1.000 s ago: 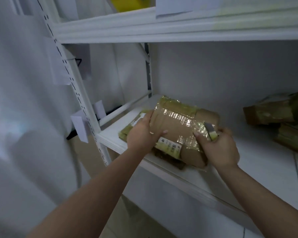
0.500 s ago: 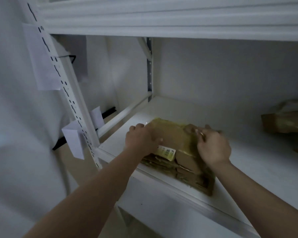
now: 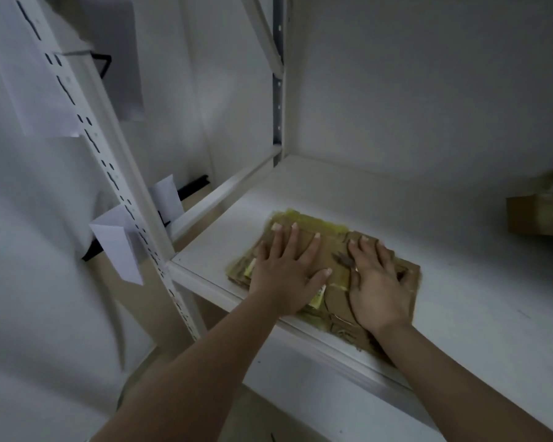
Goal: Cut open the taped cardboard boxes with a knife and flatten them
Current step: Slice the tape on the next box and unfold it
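Low in the middle of the frame, a flattened cardboard box [image 3: 324, 275] lies flat on a white shelf [image 3: 460, 307], near its front left corner. Its long axis runs from the upper left toward the lower right of the frame, and its lower right end reaches the shelf's front edge. Yellowish tape covers its far left part. The left hand [image 3: 286, 277] presses down on the box's left half, palm flat, fingers straight and spread. The right hand [image 3: 377, 282] lies palm down on the right half, its fingers mostly straight; whether it holds anything beneath I cannot tell. At the right edge of the frame, another taped box [image 3: 540, 215] sits on the same shelf, well apart. White paper slips [image 3: 118, 244] hang on the perforated upright at the left.
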Action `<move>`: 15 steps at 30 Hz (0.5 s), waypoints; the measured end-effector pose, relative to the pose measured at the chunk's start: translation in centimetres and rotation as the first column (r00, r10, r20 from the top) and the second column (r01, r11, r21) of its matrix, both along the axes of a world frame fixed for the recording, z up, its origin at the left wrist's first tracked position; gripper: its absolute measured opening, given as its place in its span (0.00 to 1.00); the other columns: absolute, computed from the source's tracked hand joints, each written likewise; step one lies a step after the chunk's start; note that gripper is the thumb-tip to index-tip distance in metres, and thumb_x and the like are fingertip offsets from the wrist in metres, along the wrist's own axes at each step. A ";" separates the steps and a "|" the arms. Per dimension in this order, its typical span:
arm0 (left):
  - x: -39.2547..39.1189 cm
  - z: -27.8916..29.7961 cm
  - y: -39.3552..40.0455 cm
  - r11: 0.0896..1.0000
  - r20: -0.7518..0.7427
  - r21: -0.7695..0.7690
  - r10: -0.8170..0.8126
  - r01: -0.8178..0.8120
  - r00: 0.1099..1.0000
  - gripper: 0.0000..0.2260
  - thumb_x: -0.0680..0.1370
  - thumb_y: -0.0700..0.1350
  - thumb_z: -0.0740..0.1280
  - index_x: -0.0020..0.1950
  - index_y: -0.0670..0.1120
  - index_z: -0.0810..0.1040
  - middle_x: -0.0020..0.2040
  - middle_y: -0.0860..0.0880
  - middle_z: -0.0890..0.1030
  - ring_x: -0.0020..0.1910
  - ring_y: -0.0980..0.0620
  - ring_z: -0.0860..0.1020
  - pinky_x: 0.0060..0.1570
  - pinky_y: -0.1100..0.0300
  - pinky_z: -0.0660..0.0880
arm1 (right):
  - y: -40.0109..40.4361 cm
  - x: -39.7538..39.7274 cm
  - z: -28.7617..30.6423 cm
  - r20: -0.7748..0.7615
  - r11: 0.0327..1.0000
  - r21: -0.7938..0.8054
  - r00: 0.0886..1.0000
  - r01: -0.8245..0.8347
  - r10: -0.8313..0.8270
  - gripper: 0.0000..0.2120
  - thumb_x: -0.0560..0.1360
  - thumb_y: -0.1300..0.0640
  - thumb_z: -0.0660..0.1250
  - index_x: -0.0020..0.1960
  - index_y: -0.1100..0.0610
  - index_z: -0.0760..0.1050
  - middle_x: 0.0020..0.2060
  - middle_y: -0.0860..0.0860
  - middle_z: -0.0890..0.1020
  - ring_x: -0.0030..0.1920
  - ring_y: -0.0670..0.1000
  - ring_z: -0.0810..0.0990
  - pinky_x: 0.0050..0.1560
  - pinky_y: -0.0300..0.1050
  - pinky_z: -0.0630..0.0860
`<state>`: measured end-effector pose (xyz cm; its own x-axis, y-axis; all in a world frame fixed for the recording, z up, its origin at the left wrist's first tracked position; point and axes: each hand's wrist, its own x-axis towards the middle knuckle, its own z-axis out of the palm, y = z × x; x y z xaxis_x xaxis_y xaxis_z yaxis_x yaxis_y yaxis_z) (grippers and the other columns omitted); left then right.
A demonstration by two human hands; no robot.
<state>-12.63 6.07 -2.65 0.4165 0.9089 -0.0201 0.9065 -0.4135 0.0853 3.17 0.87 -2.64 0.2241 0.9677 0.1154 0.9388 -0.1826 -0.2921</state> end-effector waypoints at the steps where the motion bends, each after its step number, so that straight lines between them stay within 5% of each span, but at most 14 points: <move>1: 0.0 -0.1 0.0 1.000 0.001 -0.003 0.001 -0.001 1.000 0.31 0.78 0.68 0.42 0.77 0.59 0.37 0.79 0.46 0.37 0.77 0.42 0.35 0.74 0.40 0.44 | 0.0 0.0 -0.1 -0.002 1.000 0.007 1.000 -0.001 0.001 0.25 0.81 0.54 0.51 0.77 0.44 0.52 0.77 0.42 0.50 0.77 0.47 0.44 0.72 0.65 0.46; 8: 0.0 0.1 0.2 0.999 -0.019 -0.032 -0.012 0.011 1.000 0.34 0.74 0.72 0.41 0.76 0.62 0.36 0.79 0.47 0.36 0.77 0.42 0.36 0.73 0.41 0.44 | -1.0 -0.2 -0.6 0.014 0.982 0.183 0.999 -0.051 0.050 0.25 0.73 0.58 0.53 0.70 0.54 0.70 0.73 0.51 0.66 0.75 0.58 0.58 0.67 0.68 0.59; 15: 0.8 1.3 1.0 0.995 -0.136 -0.097 -0.030 0.017 0.990 0.34 0.75 0.72 0.42 0.78 0.60 0.38 0.79 0.44 0.39 0.77 0.39 0.39 0.72 0.37 0.48 | -0.4 0.0 0.1 -0.038 1.000 0.007 0.999 -0.020 0.020 0.22 0.79 0.57 0.55 0.73 0.47 0.64 0.76 0.45 0.58 0.77 0.50 0.46 0.71 0.67 0.52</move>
